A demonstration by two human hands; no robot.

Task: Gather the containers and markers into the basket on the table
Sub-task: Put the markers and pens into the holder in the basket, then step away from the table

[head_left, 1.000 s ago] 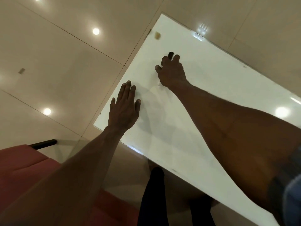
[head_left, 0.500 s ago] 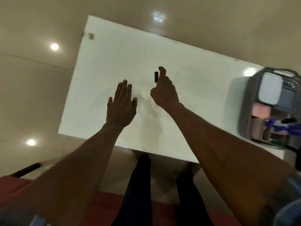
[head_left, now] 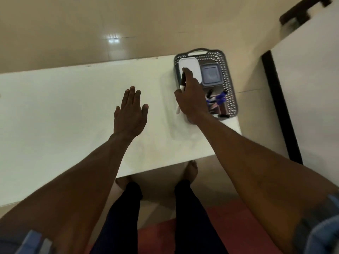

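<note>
A grey perforated basket [head_left: 227, 74] stands at the right end of the white table [head_left: 64, 110]. Inside lie a white-lidded container [head_left: 190, 66], a grey-lidded square container [head_left: 211, 76] and several blue and black markers [head_left: 217, 99]. My right hand [head_left: 192, 99] hovers over the basket's left rim, shut on a white marker with a black cap [head_left: 181, 88]. My left hand [head_left: 131, 111] is flat and open above the middle of the table, holding nothing.
A second white table [head_left: 311, 88] with a dark frame stands to the right across a gap. Beige tiled floor [head_left: 110, 24] surrounds the table. My legs [head_left: 190, 217] and a red seat [head_left: 229, 226] are below the near edge.
My right hand carried the marker from the table's middle rightward to the basket's left rim. The view swung right, bringing the whole basket in. My left hand stayed open.
</note>
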